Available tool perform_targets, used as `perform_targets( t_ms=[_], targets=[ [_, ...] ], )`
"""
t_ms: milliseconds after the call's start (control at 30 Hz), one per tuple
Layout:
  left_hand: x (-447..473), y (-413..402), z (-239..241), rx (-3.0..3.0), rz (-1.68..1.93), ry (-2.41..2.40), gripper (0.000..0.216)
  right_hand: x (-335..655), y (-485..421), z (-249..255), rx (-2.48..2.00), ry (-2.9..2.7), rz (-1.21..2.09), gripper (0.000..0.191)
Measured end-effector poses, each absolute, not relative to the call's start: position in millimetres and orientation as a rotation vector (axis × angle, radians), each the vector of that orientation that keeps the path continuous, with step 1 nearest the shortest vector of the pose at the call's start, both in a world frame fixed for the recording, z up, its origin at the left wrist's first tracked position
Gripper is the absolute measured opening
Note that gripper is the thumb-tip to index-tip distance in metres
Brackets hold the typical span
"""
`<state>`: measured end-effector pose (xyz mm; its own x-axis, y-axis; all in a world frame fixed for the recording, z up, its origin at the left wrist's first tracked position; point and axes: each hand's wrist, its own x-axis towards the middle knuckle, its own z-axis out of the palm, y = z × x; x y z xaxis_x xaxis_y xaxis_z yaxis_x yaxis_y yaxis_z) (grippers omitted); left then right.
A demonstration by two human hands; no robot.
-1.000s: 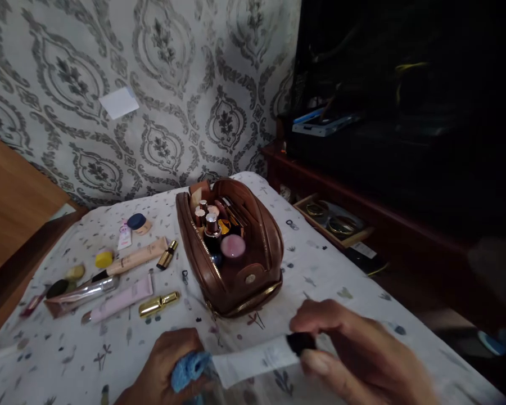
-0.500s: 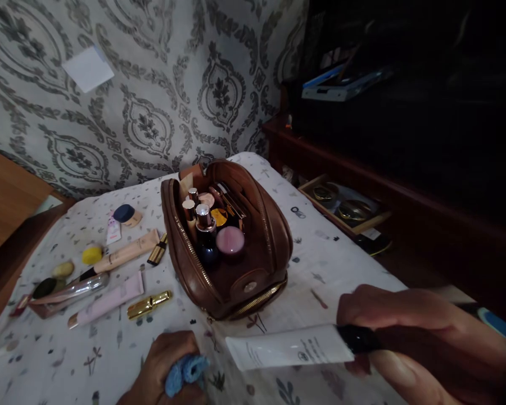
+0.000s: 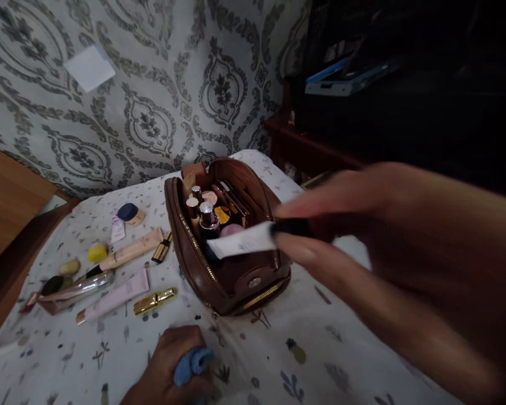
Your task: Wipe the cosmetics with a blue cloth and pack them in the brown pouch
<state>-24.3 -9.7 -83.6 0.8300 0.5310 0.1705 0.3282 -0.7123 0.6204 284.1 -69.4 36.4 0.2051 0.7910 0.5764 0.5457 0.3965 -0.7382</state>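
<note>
The right hand, blurred, grips a white tube by its black cap, fingers pinched on it; the tube's flat end hangs over the open mouth of the brown leather pouch at the middle of the bed. Upright bottles and a pink round lid crowd the pouch beneath the tube. The left hand, near the bed's front edge, is clenched on a blue cloth. Left of the pouch lie three tubes, two gold lipsticks, a blue-lidded pot and a yellow sponge.
</note>
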Motion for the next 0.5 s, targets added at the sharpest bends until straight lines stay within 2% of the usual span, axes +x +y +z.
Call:
perform_targets(
  t_ms=[67,233,500],
  targets=[
    [-25.2,-9.6,-88.3,2.418,0.48,0.607,0.057,267.3,-50.3,55.3,-1.212,-1.61,0.196,0.005],
    [-28.0,-10.1,-95.2,2.4,0.497,0.686,0.061,251.9,-4.0,62.0,-1.333,-1.751,0.327,0.004],
    [-29.1,-7.2,-90.6,2.406,0.383,0.654,0.055,244.9,30.8,52.1,-1.452,-1.971,0.289,0.014]
  ],
)
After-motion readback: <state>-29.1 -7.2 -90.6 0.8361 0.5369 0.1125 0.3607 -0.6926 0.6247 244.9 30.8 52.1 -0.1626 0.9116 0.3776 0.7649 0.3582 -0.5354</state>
